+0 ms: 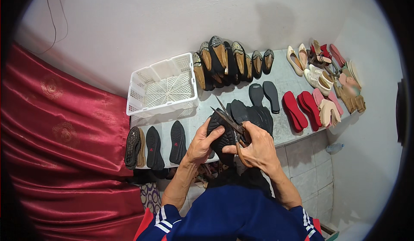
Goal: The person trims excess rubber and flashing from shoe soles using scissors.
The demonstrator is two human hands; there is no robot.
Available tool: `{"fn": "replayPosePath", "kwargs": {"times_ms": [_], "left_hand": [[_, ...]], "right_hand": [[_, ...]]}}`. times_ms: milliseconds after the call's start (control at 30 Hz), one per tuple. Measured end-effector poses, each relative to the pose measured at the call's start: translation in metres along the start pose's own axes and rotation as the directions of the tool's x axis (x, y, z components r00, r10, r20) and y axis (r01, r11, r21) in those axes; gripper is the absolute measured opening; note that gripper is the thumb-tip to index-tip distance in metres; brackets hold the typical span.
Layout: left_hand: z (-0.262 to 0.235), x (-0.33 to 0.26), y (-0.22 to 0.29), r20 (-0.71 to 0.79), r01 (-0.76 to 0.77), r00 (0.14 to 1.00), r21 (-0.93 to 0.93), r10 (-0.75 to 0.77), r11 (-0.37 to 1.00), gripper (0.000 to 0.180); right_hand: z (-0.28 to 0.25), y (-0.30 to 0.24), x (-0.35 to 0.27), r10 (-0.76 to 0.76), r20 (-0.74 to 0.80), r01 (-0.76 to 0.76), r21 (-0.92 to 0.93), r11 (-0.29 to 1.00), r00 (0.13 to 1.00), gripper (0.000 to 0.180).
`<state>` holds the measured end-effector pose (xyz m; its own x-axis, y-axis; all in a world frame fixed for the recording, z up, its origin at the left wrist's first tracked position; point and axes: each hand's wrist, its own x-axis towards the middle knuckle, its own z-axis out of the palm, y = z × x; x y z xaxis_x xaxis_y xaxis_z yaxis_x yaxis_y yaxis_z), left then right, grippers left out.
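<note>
My left hand [201, 145] grips a black ridged shoe sole [219, 143], thumb on its treaded face. My right hand [260, 149] is closed round a pair of scissors [232, 124] with brown handles. The scissor blades are parted and point up and left across the upper part of the sole; whether they touch its edge I cannot tell. Just beyond my hands, a pile of black soles [254, 115] lies on the table [202, 109], partly covered by my right hand. Two dark grey soles [271, 95] rest behind that pile.
A white plastic basket [195, 79] stands at the back left. Black loafers [217, 53] are bunched beside it. Soles [177, 143] stand along the left front edge. Red soles [295, 111], cream shoes [296, 61] and beige pieces [330, 113] occupy the right. A red curtain [64, 155] hangs left.
</note>
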<state>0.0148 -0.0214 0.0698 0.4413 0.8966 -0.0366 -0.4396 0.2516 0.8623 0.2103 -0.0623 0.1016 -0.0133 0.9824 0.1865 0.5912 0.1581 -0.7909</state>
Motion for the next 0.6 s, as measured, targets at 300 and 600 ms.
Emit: {"fn": "replayPosePath", "kwargs": {"times_ms": [300, 600], "left_hand": [[0.000, -0.003, -0.002, 0.024, 0.017, 1.000, 0.053, -0.018, 0.998, 0.033], [0.001, -0.005, 0.000, 0.034, 0.043, 0.998, 0.087, -0.046, 0.995, 0.032]], "right_hand": [[-0.011, -0.005, -0.003, 0.042, 0.029, -0.042, -0.022, 0.999, 0.999, 0.078], [-0.008, 0.002, -0.005, -0.024, 0.006, 0.024, -0.013, 1.000, 1.000, 0.074]]}}
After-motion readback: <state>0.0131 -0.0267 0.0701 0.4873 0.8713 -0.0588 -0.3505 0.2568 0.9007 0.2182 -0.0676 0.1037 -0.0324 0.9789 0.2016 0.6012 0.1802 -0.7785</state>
